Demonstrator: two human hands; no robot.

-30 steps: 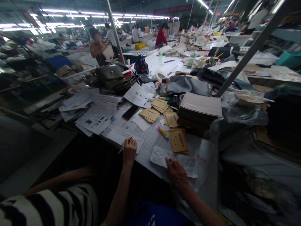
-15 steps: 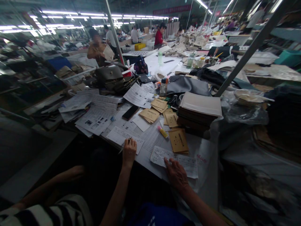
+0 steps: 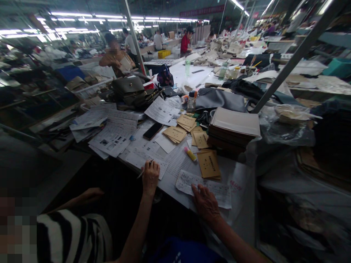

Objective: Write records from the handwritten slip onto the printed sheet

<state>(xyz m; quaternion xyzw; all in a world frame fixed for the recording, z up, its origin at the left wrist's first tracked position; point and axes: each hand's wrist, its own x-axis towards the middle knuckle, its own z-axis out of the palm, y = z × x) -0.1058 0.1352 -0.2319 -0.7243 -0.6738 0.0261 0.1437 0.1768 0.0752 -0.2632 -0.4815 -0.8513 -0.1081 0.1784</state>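
Observation:
My right hand [image 3: 206, 204] lies palm down on a long printed slip [image 3: 189, 180] at the table's front edge. Its fingers are stretched out and hold nothing. My left hand is out of view. Left of my arm, a co-worker's hand [image 3: 150, 179] is closed around a thin pen [image 3: 140, 174], over a white form [image 3: 137, 159]. That forearm seems to lead to a striped sleeve [image 3: 95, 233]. The co-worker's other hand [image 3: 93, 195] hangs below the table edge. Just beyond my slip lie brown printed envelopes [image 3: 208, 164] and a yellow glue stick [image 3: 190, 155].
A tall stack of flat brown pieces [image 3: 234, 122] stands to the right. Further left are a phone [image 3: 153, 130], more envelopes [image 3: 174, 134] and loose papers [image 3: 109, 135]. Dark bags [image 3: 128, 89], a glass jar [image 3: 191, 104] and a slanting metal post [image 3: 287, 69] are behind.
The striped co-worker leans further in from the lower left, and their lower hand has shifted slightly right and up. The pen is tilted a little differently. My right hand stays on the slip.

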